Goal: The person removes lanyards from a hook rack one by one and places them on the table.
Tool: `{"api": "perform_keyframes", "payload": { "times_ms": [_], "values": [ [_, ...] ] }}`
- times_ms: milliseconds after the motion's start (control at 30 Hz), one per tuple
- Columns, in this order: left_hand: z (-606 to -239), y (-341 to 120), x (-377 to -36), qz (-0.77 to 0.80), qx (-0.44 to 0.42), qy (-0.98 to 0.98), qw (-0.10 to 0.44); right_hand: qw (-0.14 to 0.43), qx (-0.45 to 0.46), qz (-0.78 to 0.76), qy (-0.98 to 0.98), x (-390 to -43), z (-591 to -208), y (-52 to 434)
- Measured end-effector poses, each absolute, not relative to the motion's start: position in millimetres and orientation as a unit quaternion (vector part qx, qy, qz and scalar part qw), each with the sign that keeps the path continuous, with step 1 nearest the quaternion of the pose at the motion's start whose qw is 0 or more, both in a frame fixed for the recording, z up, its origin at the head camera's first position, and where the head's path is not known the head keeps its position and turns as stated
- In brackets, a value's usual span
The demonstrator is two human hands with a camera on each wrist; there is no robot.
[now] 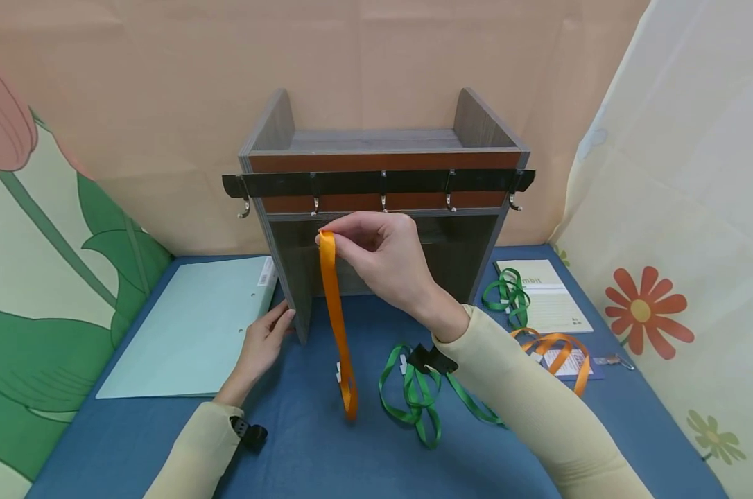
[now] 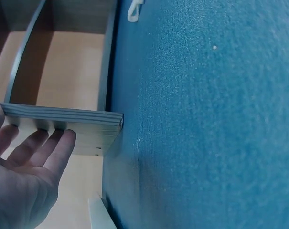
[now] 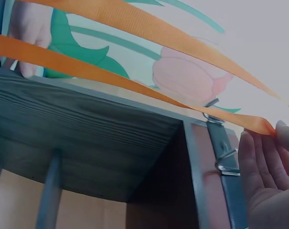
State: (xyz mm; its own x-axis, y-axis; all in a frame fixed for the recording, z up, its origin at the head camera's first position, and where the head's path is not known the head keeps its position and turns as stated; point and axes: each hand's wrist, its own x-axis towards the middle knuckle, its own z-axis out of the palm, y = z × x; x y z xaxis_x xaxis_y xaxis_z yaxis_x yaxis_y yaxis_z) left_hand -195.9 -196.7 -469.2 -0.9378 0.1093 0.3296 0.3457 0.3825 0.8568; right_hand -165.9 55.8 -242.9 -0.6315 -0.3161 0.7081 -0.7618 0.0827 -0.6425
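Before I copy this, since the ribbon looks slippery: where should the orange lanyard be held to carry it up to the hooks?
Pinch the orange lanyard at the top fold of its loop, coming from the right, as the right hand does. Held there, the strap hangs straight down and the loop sits just below the hook rail. The left hand rests against the wooden rack.

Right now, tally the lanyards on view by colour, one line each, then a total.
Orange lanyards: 2, one pinched by the right hand below the hook rail, one on the table.
Green lanyards: 2, one in front of the shelf, one by the notebook.
Total: 4
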Motion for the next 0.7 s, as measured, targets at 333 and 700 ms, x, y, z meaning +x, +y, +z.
{"api": "perform_keyframes", "payload": {
  "times_ms": [333,700],
  "values": [
    [-470,-197,-197,-0.537,-0.138,-0.824,0.115,0.178,0.351,0.558,-0.73,-161,-277,58],
    [-465,-196,-195,-0.537,-0.137,-0.825,0.107,0.156,0.306,0.55,-0.761,-154,-323,53]
  ]
}}
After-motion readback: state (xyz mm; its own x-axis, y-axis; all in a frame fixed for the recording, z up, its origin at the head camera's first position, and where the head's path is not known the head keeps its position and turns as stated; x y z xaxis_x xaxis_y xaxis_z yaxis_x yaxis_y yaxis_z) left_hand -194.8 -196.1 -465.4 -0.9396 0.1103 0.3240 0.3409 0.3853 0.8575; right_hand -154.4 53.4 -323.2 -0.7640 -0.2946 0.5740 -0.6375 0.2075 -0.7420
